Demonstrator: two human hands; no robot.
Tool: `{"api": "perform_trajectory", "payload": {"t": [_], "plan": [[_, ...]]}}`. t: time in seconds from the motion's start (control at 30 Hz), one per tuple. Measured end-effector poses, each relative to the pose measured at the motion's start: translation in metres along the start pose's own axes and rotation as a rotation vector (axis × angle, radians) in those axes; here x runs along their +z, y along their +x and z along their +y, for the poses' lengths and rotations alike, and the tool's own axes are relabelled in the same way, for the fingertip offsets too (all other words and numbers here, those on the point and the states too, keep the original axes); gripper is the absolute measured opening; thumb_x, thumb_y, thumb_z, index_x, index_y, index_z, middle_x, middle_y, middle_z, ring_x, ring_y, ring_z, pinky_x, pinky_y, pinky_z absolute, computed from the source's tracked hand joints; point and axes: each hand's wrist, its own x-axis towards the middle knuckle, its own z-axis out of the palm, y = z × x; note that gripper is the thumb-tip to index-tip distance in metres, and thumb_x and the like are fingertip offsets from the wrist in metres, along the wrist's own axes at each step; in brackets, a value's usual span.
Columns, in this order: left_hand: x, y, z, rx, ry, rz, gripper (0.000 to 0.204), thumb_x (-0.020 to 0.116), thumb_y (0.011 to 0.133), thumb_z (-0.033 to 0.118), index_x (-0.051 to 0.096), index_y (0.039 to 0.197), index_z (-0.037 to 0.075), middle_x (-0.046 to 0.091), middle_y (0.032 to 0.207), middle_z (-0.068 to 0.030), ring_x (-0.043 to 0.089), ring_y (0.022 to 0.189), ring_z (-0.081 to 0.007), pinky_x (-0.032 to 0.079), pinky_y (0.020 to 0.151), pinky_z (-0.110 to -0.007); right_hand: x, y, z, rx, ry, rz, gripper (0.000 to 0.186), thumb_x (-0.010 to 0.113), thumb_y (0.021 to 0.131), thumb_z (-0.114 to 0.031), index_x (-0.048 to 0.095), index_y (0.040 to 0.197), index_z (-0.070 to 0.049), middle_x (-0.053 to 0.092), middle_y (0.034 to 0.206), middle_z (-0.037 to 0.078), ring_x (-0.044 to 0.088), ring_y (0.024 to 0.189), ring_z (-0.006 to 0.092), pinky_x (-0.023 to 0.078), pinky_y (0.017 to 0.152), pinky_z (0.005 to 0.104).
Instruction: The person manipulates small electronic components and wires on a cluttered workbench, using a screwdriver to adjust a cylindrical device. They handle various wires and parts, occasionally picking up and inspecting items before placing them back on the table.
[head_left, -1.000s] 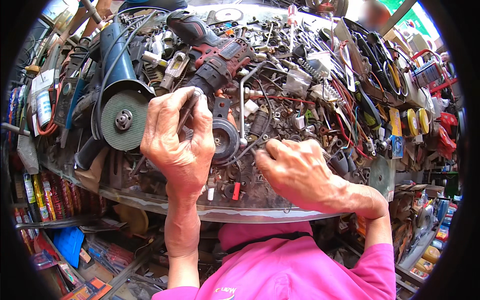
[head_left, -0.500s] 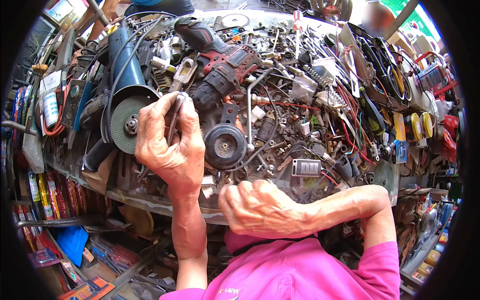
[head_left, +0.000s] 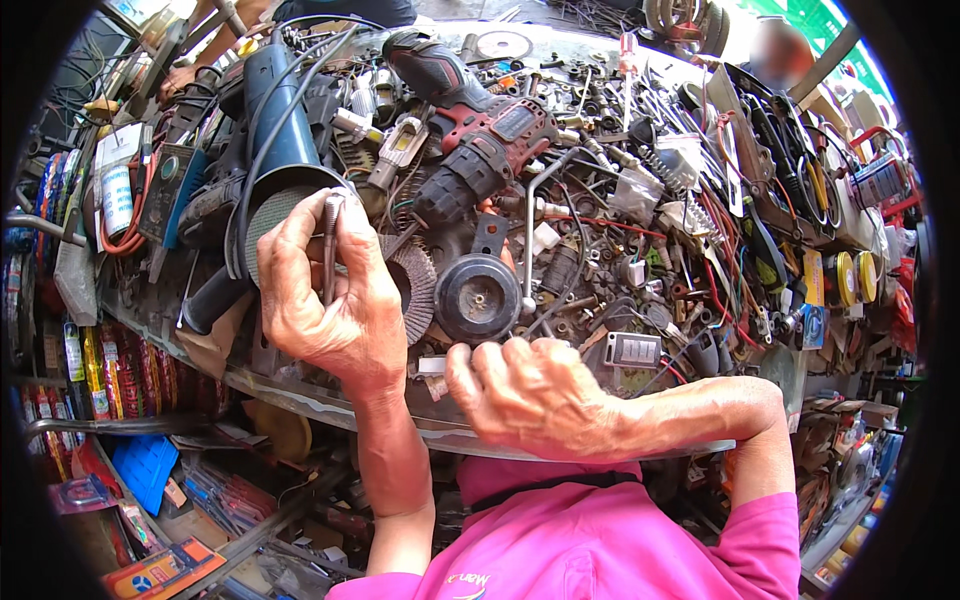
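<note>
- Bolt [head_left: 331, 245]: pinched in the left hand [head_left: 350, 325], over the near-left part of the counter [head_left: 290, 397]; threaded toward the far tip, apparently plainer below.
- Long axis: almost straight up the view, pointing toward the far side; tilt in depth not readable from a single view.
- Left fingers [head_left: 288, 265]: narrow, closed on the bolt, with the thumb [head_left: 357, 235] along its right side; far tip about level with the fingertips.
- Right hand [head_left: 535, 400]: to the right of the bolt and nearer the front edge, well apart from it; back turned upward.
- Right fingers [head_left: 488, 365]: curled under and partly hidden; impossible to say whether anything is held.
- Nearer to the bolt: the left hand, in contact; from the right fingers, bolt to the left and farther up the view.
- Beyond the gap between the hands: flap disc [head_left: 418, 285] and black horn [head_left: 478, 297].
- Beyond the left hand: blue grinder [head_left: 280, 115], with its disc partly covered; farther right, drill [head_left: 490, 140].
- Beside the right hand: white block [head_left: 432, 366] to the left, grey remote [head_left: 633, 350] to the right.
</note>
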Motion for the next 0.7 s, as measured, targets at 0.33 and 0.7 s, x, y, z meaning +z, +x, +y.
{"api": "perform_trajectory", "payload": {"t": [0.33,0.7], "plan": [[-0.001,0.002,-0.008,0.053,0.010,0.042,0.014,0.074,0.089,0.007,0.072,0.100,-0.002,0.065,0.085,-0.0007,0.056,0.069,-0.0056,0.046,0.058,-0.021,0.002,-0.006,0.016,0.065,-0.009,0.011,0.030,0.066,0.072,-0.017,0.068,0.097,-0.002,0.053,0.074,0.003,0.055,0.062,0.0131,0.042,0.048,0.0286],[-0.003,0.002,0.001,0.049,0.037,-0.029,0.016,0.073,0.085,-0.002,0.069,0.100,-0.002,0.065,0.088,-0.0103,0.066,0.076,-0.0215,0.054,0.065,-0.032,0.002,0.001,0.005,0.105,-0.056,0.042,0.017,0.064,0.069,-0.018,0.062,0.082,-0.007,0.048,0.073,0.001,0.052,0.063,0.0127,0.040,0.054,0.0280]]}}
